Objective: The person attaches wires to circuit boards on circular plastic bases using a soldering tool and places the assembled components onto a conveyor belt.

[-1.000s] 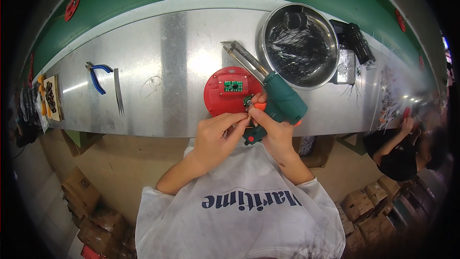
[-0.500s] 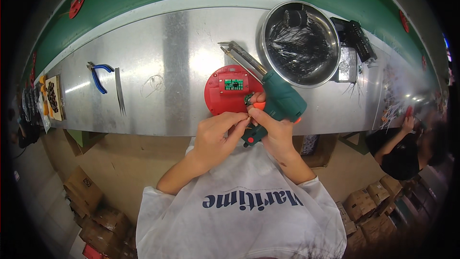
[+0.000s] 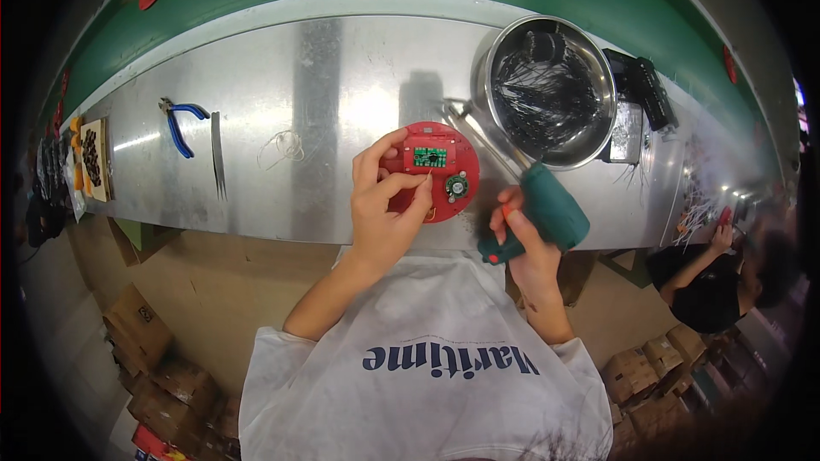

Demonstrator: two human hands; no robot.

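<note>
A round red plastic housing (image 3: 417,130) lies on the bench in front of me, with a small green circuit board (image 3: 430,158) set in it. To the right of that board, a small round component (image 3: 457,186) with a green rim sits on the housing. My left hand (image 3: 383,205) is over the housing's left side, thumb and index finger pinched together beside the board; what they pinch is too small to make out. My right hand (image 3: 534,248) grips a dark green soldering gun (image 3: 553,209) with an orange trigger. Its metal shaft points up and left, the tip apart from the board.
A steel bowl (image 3: 490,90) of black wires stands behind the gun, beside black devices (image 3: 639,90). Blue-handled pliers (image 3: 178,132), tweezers (image 3: 218,154) and a loose thin wire (image 3: 290,145) lie to the left. At far right another person (image 3: 705,286) works near loose wires.
My hands have moved apart. The left now reaches over the housing; the right has carried the soldering gun right and nearer me. The round component, earlier by my right fingers, now sits on the housing.
</note>
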